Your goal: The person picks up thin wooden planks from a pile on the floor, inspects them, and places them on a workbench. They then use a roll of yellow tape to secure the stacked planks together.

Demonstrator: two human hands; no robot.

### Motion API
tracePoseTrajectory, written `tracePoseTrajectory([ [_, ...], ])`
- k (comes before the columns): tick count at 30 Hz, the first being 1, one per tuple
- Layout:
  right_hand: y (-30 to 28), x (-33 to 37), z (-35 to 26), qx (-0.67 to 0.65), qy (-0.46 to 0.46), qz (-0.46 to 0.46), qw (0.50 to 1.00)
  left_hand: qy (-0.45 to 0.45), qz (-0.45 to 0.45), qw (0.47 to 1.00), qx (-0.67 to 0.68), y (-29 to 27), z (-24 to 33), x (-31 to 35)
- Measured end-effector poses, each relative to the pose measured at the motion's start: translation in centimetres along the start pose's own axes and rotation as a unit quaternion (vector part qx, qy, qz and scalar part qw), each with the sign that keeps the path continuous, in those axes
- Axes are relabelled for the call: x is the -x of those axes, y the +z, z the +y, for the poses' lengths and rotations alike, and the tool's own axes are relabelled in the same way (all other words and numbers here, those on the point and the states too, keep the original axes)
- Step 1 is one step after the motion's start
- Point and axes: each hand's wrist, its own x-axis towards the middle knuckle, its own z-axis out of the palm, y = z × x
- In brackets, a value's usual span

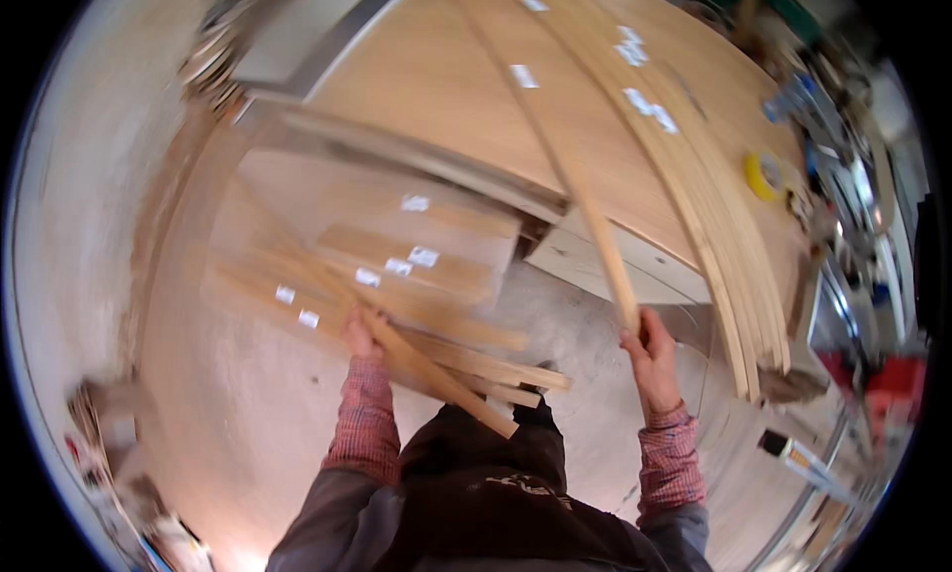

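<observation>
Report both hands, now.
Left hand: closed, holding a tan flat wooden strip.
Right hand: closed, holding a long narrow tan wooden slat.

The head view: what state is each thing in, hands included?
Left hand: closed on a wooden strip.
Right hand: closed near the end of a long strip.
Long strip: labelled, reaching over the tabletop.
Grouped strips: side by side, labelled.
Lower strips: labelled, blurred.
Drawers: apparently shut.
Yellow tape roll: near the tabletop's right edge.
</observation>
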Motion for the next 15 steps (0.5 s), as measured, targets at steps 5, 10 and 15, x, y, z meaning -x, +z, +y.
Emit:
tracePoseTrajectory([
  [5, 0.7, 0.4, -0.1, -0.037, 0.011, 0.001, 0.999, 0.138, 0.026, 0.990, -0.013, -2.3, -2.0, -3.2],
  [10, 2.3, 3.3, -3.3, 0.159, -0.148, 0.143, 0.966, 0.125, 0.158, 0.980, 0.001, 4.3, -0.3, 1.9],
  [15, 10.3, 5.5, -1.7, 0.247, -0.229, -0.112, 0.935, 0.106, 0.149, 0.982, 0.036, 4.2, -3.6, -0.5],
])
